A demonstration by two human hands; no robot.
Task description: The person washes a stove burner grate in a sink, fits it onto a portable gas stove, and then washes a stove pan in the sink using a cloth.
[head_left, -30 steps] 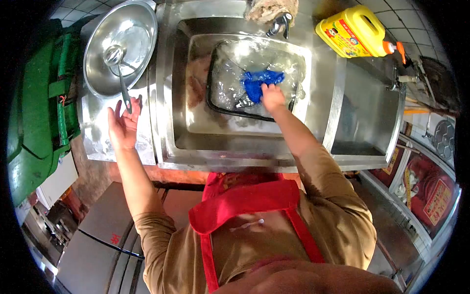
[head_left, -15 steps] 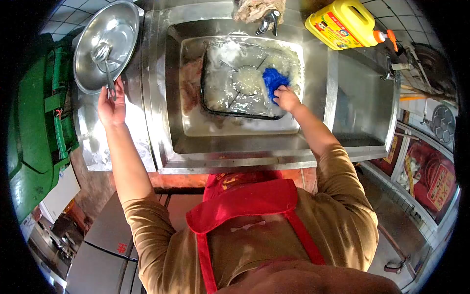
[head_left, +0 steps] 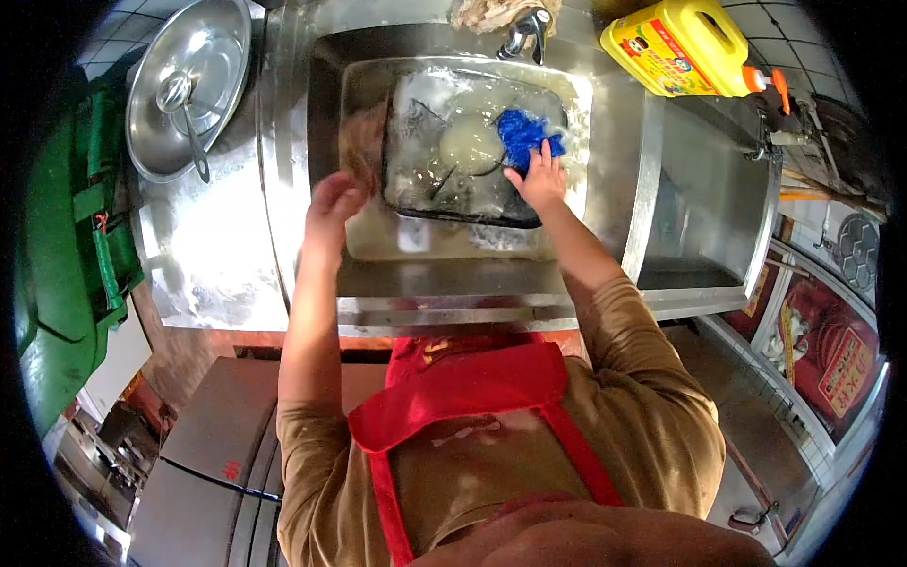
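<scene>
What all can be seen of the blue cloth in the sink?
The blue cloth is vivid, crinkled and bunched into an uneven wad; whether it is woven or mesh cannot be told. It looks wet, lying in the water of the sink, over the right part of a black-rimmed object. The right hand touches its near side, fingers spread.

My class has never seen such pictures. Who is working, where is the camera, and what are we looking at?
No machine: a person works barehanded, and the camera worn on their head looks forward and down. Their right hand touches a crumpled blue cloth-like item in the water of a rectangular steel sink. The left hand, blurred, hovers over the sink's left side, seemingly empty. Farther left, a shiny round metal bowl holds a metal spoon; behind, right, lies a yellow plastic jug.
</scene>
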